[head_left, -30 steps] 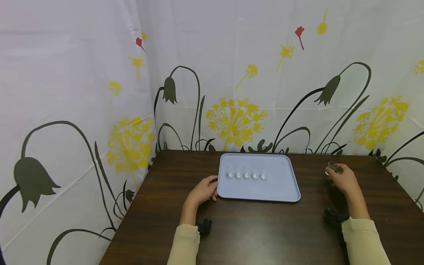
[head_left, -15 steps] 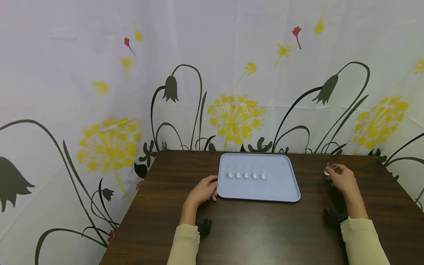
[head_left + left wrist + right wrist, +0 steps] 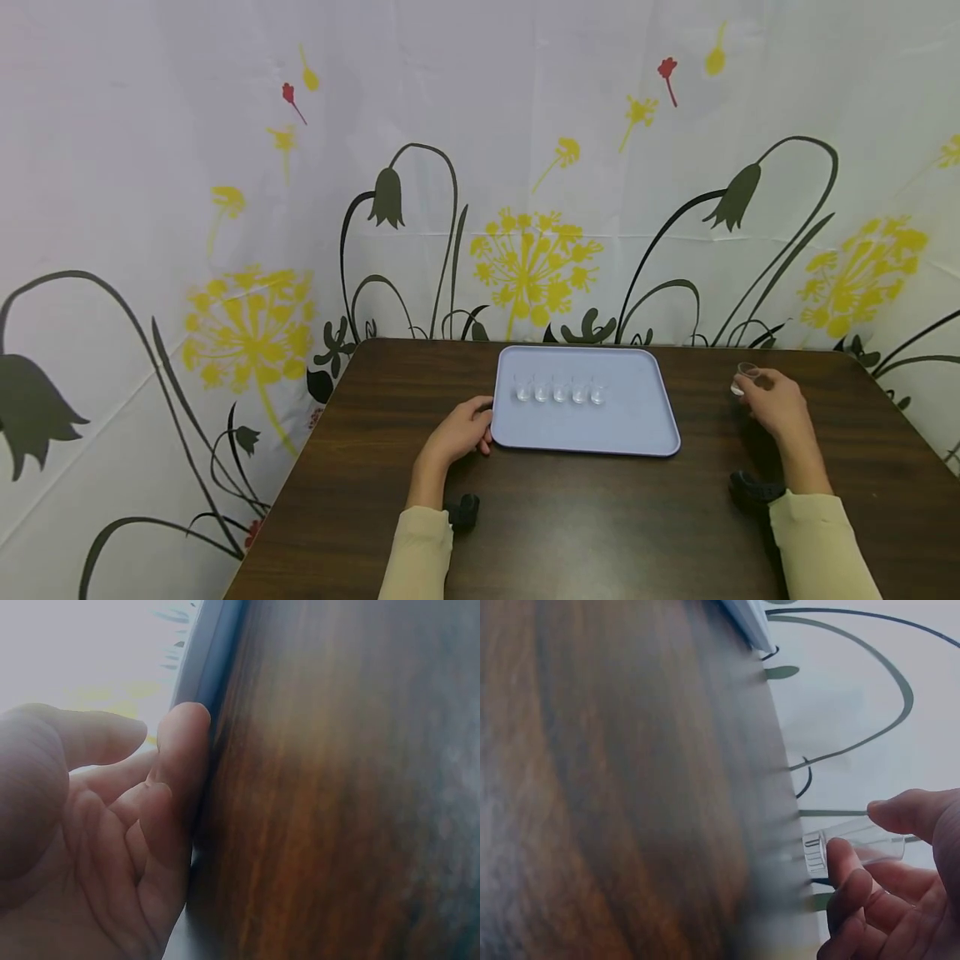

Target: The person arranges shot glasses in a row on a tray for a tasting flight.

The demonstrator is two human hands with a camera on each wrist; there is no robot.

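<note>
At the right of the table my right hand [image 3: 780, 408] pinches a small clear shot glass [image 3: 747, 372] between thumb and fingers. The right wrist view shows this glass's thick ribbed base [image 3: 816, 853] pointing away from the palm. A pale blue rectangular tray [image 3: 637, 421] lies at the back middle of the table. Several similar clear shot glasses [image 3: 560, 392] stand upright on it in one row, left of its centre. Beside the tray's left edge rests my left hand [image 3: 457, 432], fingers loosely bent. Up close, its fingertips [image 3: 185, 724] are right at the tray's rim [image 3: 210, 656].
The dark brown wooden table [image 3: 570, 533] reaches back to a white curtain [image 3: 465, 100] printed with flowers. Bare wood separates the tray from my right hand. A black strap mount sits on each wrist, below the pale yellow sleeves [image 3: 821, 542].
My right hand and the shot glass in it have shifted slightly to the left. The left hand, the tray and the row of glasses stay where they were.
</note>
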